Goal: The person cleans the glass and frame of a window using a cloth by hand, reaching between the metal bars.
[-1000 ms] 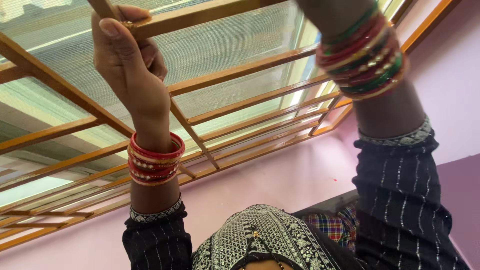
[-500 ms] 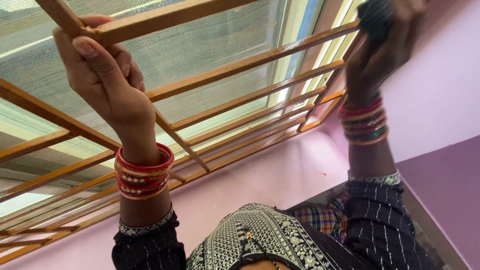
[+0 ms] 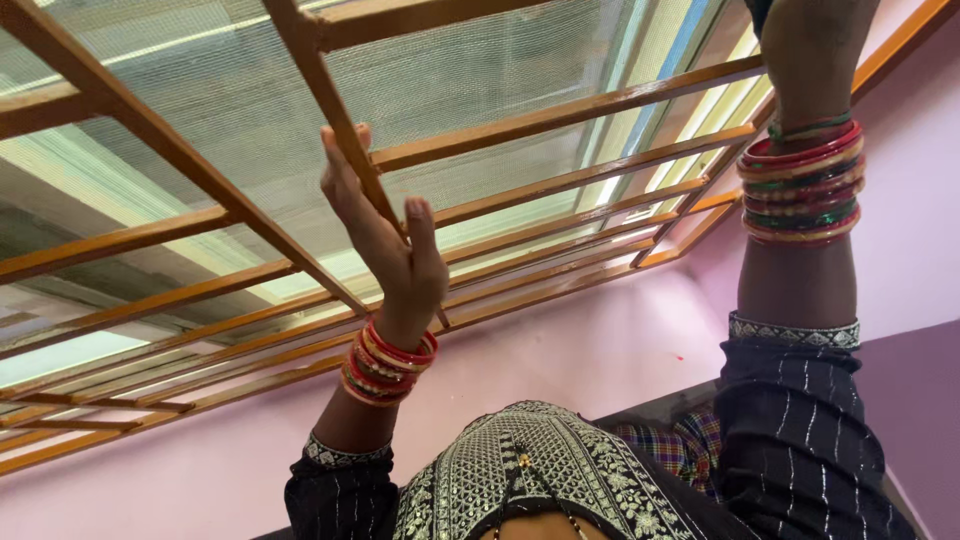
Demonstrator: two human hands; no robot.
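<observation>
Left grip (image 3: 385, 235) open-fingered around the orange window grille bar (image 3: 335, 110).

Glossy orange-painted metal grille (image 3: 560, 108) before fine mesh screen (image 3: 480, 60).

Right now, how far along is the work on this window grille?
Done: hard to tell, since the orange grille looks alike all over. In hand: the left hand lies open against an upright bar, and the right hand reaches to the top corner, mostly out of frame. Left: cannot be judged.
</observation>
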